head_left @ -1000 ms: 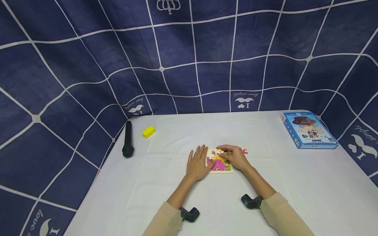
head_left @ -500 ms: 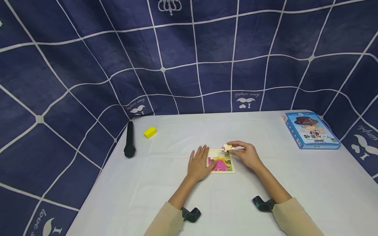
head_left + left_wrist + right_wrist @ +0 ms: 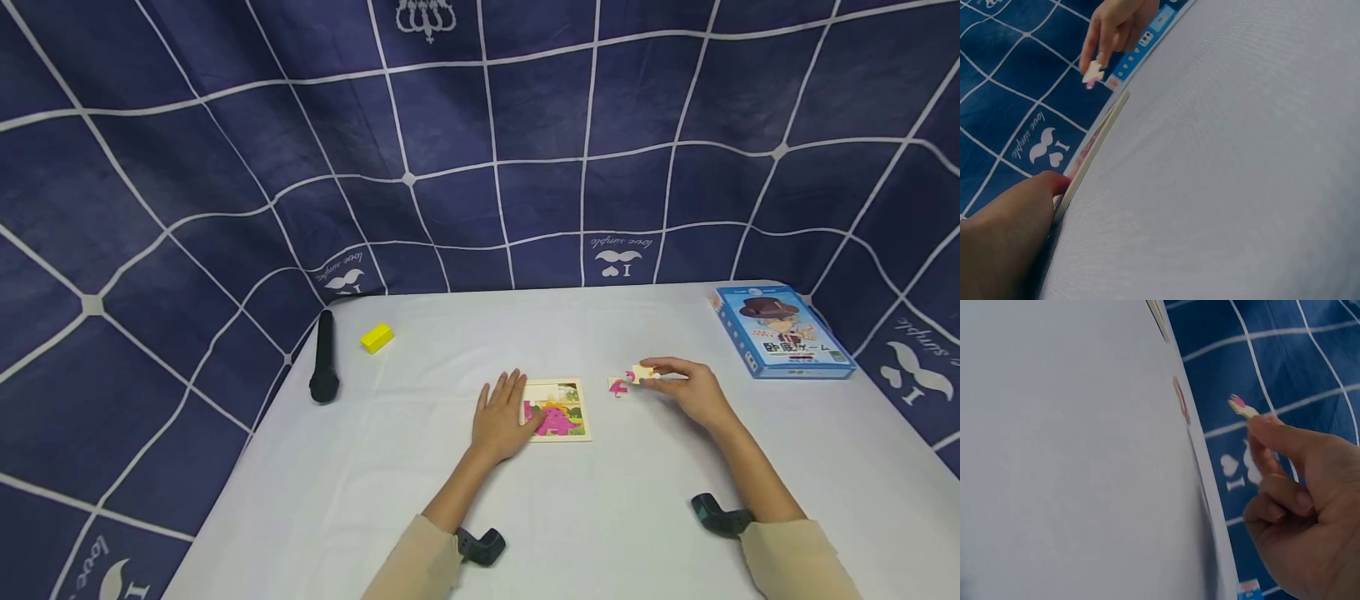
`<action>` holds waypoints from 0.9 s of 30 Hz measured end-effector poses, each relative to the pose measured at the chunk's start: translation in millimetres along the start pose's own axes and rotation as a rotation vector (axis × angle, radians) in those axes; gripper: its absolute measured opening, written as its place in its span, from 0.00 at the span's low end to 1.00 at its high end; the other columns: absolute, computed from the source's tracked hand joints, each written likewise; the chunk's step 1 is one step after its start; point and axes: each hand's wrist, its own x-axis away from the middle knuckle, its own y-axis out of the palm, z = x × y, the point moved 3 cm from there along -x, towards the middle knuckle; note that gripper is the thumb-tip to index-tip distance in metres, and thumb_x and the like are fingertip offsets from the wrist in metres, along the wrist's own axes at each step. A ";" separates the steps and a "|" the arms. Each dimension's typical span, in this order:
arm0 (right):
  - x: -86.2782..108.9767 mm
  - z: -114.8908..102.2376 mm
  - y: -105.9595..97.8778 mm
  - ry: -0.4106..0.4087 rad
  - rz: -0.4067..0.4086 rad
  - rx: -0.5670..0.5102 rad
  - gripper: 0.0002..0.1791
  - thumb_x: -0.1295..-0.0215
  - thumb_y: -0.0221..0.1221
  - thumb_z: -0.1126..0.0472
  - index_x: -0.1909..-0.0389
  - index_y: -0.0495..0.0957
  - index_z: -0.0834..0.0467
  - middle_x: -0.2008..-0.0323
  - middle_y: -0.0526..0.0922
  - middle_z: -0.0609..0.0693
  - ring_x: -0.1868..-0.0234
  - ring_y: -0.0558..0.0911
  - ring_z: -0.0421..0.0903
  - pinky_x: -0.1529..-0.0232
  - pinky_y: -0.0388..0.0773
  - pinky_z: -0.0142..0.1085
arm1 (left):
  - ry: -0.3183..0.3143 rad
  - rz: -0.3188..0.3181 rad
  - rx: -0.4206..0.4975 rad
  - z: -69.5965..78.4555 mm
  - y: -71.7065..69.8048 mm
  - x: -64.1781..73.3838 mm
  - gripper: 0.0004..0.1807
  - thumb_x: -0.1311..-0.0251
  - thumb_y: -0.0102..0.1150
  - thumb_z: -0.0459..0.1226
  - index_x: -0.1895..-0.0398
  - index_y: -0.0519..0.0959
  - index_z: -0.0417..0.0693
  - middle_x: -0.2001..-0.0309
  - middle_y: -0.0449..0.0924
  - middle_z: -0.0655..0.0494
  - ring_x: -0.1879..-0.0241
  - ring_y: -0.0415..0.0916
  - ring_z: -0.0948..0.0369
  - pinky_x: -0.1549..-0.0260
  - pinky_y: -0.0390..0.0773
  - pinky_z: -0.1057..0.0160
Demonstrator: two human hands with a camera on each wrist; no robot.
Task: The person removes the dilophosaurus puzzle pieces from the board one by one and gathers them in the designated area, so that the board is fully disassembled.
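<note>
A small jigsaw puzzle in a pale frame (image 3: 555, 421), showing a pink dinosaur, lies on the white table. My left hand (image 3: 498, 421) rests on its left side with straight fingers, the thumb over the picture. Between thumb and fingers of my right hand (image 3: 693, 392) is a pale puzzle piece (image 3: 642, 374) with a pink patch; the right wrist view shows this puzzle piece (image 3: 1244, 406) pinched at its end, above the table. Just left of it another puzzle piece (image 3: 617, 387), white and pink, lies on the table. The puzzle's upper left shows a bare pale patch.
A blue box (image 3: 783, 332) with a cartoon figure in a hat lies at the back right. Towards the back left are a yellow block (image 3: 377, 337) and a black microphone (image 3: 325, 358). A dark blue checked curtain (image 3: 480, 150) hangs behind the table (image 3: 420, 483).
My right hand has lifted a pale piece out of the puzzle's upper part and carried it right, over beside the loose piece. My left hand has stayed on the puzzle.
</note>
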 end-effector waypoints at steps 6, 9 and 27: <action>1.4 18.1 -7.7 0.045 -0.048 0.068 0.18 0.42 0.63 0.56 0.51 0.79 0.59 0.57 0.81 0.56 0.56 0.73 0.48 0.60 0.69 0.36 | -0.005 -0.014 -0.007 -0.3 1.5 0.2 0.42 0.40 0.36 0.64 0.30 0.55 0.48 0.29 0.51 0.55 0.30 0.44 0.57 0.34 0.42 0.50; 2.0 22.4 -6.8 0.042 -0.044 0.082 0.17 0.42 0.63 0.59 0.52 0.80 0.60 0.58 0.81 0.57 0.57 0.73 0.50 0.59 0.69 0.39 | -0.008 -0.018 -0.010 -0.1 1.1 -0.2 0.42 0.40 0.36 0.64 0.29 0.55 0.48 0.29 0.51 0.55 0.30 0.44 0.57 0.34 0.42 0.50; 1.5 21.7 -0.2 -0.039 0.005 0.270 0.16 0.44 0.63 0.64 0.54 0.81 0.61 0.59 0.79 0.58 0.57 0.75 0.55 0.64 0.70 0.40 | -0.011 -0.015 -0.004 0.4 -0.1 0.7 0.42 0.40 0.37 0.64 0.30 0.55 0.48 0.29 0.51 0.55 0.30 0.43 0.57 0.34 0.41 0.51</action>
